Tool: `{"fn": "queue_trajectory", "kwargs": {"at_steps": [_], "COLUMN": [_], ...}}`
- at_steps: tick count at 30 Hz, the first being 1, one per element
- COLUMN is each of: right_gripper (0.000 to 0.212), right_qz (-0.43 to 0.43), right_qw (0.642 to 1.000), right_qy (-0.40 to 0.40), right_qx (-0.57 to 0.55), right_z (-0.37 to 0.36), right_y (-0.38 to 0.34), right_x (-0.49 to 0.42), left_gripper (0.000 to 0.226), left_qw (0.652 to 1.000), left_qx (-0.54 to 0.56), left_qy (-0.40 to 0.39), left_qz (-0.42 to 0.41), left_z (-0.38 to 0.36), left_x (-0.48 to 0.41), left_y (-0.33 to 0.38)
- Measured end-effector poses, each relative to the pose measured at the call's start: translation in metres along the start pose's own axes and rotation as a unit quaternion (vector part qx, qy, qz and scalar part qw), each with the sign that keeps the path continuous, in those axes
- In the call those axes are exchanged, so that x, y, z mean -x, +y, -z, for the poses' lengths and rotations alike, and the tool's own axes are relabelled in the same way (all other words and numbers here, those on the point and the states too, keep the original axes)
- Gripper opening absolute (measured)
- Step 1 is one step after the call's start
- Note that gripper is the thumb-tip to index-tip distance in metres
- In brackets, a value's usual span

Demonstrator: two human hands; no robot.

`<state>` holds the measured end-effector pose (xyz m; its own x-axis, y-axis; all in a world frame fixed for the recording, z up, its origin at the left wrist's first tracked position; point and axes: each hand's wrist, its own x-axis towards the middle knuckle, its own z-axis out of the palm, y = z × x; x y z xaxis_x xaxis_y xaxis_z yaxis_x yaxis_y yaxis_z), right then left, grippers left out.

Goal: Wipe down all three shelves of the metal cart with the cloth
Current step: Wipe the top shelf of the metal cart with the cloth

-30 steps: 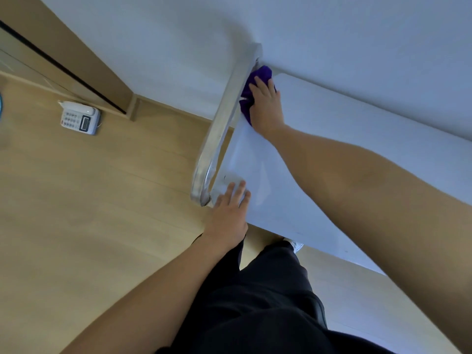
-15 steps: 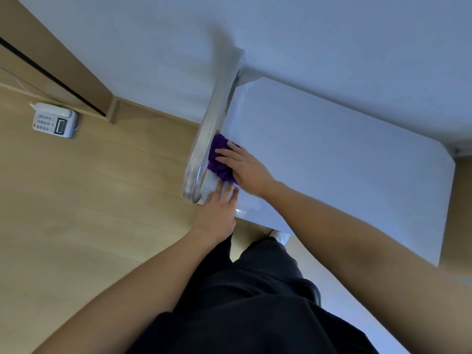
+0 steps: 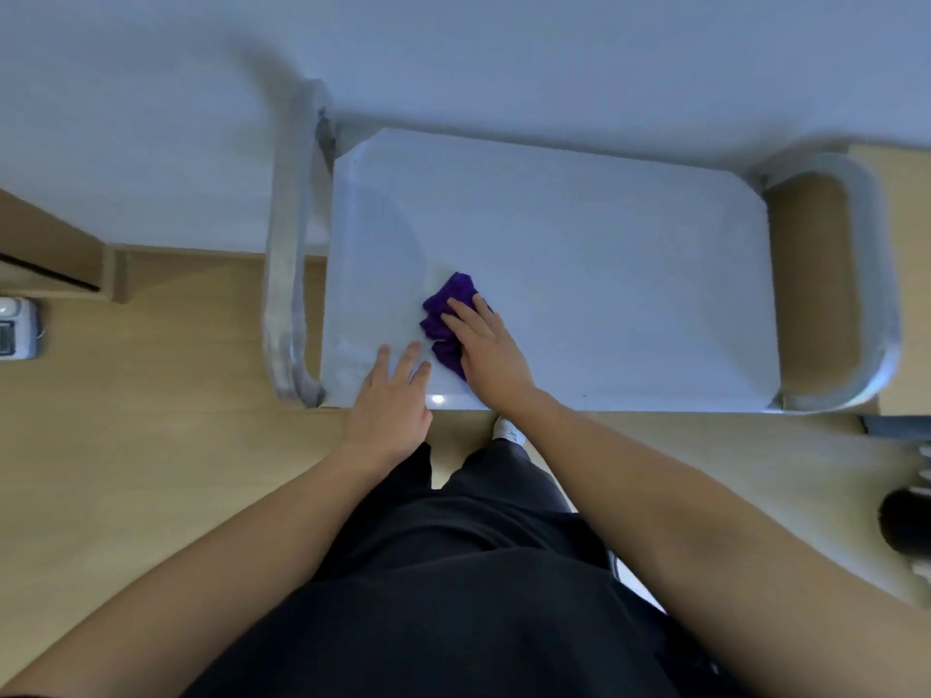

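I look straight down on the metal cart's top shelf, a pale flat rectangle with a tubular handle at each end. A crumpled purple cloth lies on the shelf near its front left part. My right hand presses flat on the cloth, fingers spread over it. My left hand rests flat on the shelf's front edge just left of the cloth, fingers apart, holding nothing. The two lower shelves are hidden under the top one.
The cart stands against a white wall on a wooden floor. The left handle and right handle stick out at the ends. A white telephone lies on the floor at far left. A dark object sits at right.
My right hand has dragged the cloth from the far left corner along the left edge to the front, then rightward. The view has swung to centre over the cart. My left hand stays at the front edge.
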<state>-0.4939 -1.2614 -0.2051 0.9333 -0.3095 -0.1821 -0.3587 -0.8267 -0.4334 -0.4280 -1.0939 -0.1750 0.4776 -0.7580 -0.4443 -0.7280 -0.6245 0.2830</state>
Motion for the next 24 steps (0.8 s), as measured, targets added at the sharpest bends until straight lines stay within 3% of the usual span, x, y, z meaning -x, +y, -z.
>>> {"fn": "queue_trajectory", "kwargs": {"at_steps": [9,24], "right_gripper": [0.046,0.052], "right_qz": [-0.116,-0.197], "right_qw": [0.991,0.978], "right_qy": [0.052,0.066], "right_qx": [-0.029,-0.003], "right_z": [0.014,0.088], "right_y": [0.061,0.234], "right_x": [0.079,0.169], "left_gripper": [0.053,0.05], "left_qw": [0.992,0.983], "left_qx": [-0.043,-0.07], "left_qy": [-0.012,-0.031], "left_qz": [-0.121,-0.168], "left_z": [-0.004,-0.04], "left_x": [-0.03,-0.072], "left_y": [0.069,0.233]}}
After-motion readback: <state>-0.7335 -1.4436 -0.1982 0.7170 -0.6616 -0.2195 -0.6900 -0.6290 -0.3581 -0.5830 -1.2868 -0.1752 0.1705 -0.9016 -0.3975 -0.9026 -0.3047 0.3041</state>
